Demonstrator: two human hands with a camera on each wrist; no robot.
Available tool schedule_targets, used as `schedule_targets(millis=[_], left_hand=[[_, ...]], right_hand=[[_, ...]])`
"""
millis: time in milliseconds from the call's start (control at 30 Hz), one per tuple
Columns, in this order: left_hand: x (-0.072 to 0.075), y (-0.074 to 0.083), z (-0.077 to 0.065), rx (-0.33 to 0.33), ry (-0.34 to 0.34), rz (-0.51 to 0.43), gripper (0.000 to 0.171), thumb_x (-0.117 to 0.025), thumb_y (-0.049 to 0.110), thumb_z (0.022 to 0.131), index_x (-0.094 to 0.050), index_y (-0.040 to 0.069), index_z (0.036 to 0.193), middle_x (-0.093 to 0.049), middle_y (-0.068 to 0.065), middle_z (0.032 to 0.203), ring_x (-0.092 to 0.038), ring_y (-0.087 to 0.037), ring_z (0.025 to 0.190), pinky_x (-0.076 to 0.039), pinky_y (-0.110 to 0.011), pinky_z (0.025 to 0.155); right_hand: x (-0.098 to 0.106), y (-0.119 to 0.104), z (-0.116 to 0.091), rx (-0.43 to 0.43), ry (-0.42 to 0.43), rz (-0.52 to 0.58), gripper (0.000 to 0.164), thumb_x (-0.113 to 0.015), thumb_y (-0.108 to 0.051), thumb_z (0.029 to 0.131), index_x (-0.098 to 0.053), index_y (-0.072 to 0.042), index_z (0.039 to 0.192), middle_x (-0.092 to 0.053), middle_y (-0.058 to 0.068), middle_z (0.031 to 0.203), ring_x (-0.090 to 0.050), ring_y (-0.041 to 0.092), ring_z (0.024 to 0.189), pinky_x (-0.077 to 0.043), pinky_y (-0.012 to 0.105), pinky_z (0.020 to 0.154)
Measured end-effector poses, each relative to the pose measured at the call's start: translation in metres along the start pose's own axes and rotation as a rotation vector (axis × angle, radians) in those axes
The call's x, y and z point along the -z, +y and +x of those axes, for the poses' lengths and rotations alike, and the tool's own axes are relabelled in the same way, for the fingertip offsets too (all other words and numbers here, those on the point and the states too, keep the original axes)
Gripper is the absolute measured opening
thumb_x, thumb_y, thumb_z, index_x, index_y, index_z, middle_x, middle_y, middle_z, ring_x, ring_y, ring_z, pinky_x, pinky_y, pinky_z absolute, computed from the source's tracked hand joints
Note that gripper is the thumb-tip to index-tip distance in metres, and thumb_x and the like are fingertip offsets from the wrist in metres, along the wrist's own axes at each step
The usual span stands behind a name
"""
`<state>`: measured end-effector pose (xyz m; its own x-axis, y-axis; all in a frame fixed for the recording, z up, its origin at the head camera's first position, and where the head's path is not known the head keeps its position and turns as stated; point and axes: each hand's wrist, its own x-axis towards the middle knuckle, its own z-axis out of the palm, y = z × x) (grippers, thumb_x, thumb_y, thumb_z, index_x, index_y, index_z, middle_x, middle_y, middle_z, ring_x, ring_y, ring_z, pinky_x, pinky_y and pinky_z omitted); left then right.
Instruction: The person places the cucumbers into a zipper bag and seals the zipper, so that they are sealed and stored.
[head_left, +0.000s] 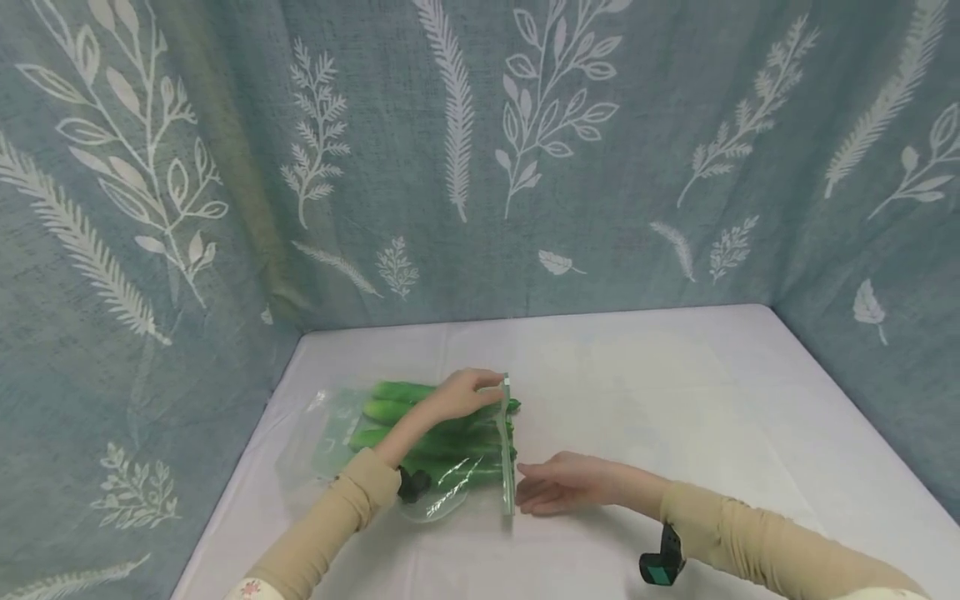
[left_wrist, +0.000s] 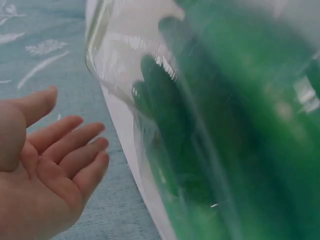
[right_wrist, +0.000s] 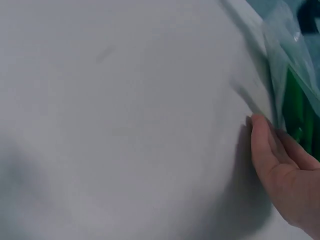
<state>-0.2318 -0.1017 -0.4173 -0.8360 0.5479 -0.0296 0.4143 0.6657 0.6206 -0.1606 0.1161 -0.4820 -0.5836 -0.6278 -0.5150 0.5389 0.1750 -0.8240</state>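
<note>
Several green cucumbers (head_left: pixel 386 411) lie side by side in a clear zip bag (head_left: pixel 330 433) on the table, their stem ends at the bag's mouth on the right. My left hand (head_left: pixel 465 394) hovers over the bag, its fingers beside the far end of the zip strip (head_left: pixel 507 496). In the left wrist view the left hand (left_wrist: pixel 55 170) has loosely bent fingers and a spread thumb, with nothing between them. At the near end of the strip is my right hand (head_left: pixel 562 483), fingertips close to the bag's edge; whether they touch it is unclear.
A white-covered table (head_left: pixel 637 383) lies under the bag. Blue-green curtains (head_left: pixel 480 250) with white leaf prints stand at the back and sides. Dark wrist cameras (head_left: pixel 663 558) are strapped to both sleeves.
</note>
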Motion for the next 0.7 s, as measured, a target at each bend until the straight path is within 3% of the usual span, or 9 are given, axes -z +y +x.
schedule_targets(millis=[167,267,367,500,700], left_hand=[[-0.004,0.002,0.024,0.014,-0.017,0.304,0.039,-0.05,0.02,0.098,-0.053,0.0,0.131,-0.06,-0.017,0.129,-0.055,-0.033,0.122,-0.043,-0.045,0.104],[-0.011,0.001,0.041,-0.017,-0.038,0.406,0.037,-0.049,0.017,0.098,-0.053,0.001,0.132,-0.061,-0.015,0.128,-0.057,-0.03,0.12,-0.045,-0.042,0.104],[-0.018,-0.001,0.054,-0.013,-0.07,0.43,0.037,-0.046,0.015,0.1,-0.05,0.001,0.135,-0.059,-0.014,0.131,-0.055,-0.029,0.123,-0.042,-0.039,0.106],[-0.022,-0.006,0.064,0.053,-0.109,0.422,0.038,-0.041,0.011,0.1,-0.047,0.003,0.137,-0.053,-0.013,0.138,-0.048,-0.029,0.131,-0.037,-0.038,0.111],[-0.02,-0.014,0.072,0.083,-0.131,0.446,0.032,-0.041,0.008,0.1,-0.057,0.003,0.127,-0.059,-0.013,0.131,-0.053,-0.029,0.125,-0.041,-0.038,0.108]], right_hand=[[-0.018,0.011,-0.006,-0.063,-0.04,0.033,0.049,-0.058,-0.032,0.094,-0.058,0.01,0.119,-0.07,0.017,0.107,-0.07,0.016,0.091,-0.056,0.029,0.087],[-0.025,0.014,-0.01,-0.051,-0.04,0.055,0.043,-0.06,-0.028,0.094,-0.06,0.009,0.116,-0.071,0.014,0.103,-0.07,0.017,0.091,-0.056,0.029,0.087],[-0.029,0.016,-0.012,-0.024,-0.009,0.076,0.035,-0.062,-0.023,0.093,-0.063,0.007,0.111,-0.072,0.015,0.1,-0.071,0.016,0.089,-0.056,0.03,0.087],[-0.034,0.017,-0.013,-0.003,0.045,0.068,0.025,-0.063,-0.017,0.091,-0.067,0.004,0.104,-0.072,0.018,0.099,-0.071,0.015,0.083,-0.057,0.03,0.084],[-0.04,0.018,-0.012,0.003,0.064,0.078,0.029,-0.064,-0.013,0.09,-0.064,0.009,0.108,-0.072,0.018,0.098,-0.071,0.013,0.08,-0.057,0.029,0.081]])
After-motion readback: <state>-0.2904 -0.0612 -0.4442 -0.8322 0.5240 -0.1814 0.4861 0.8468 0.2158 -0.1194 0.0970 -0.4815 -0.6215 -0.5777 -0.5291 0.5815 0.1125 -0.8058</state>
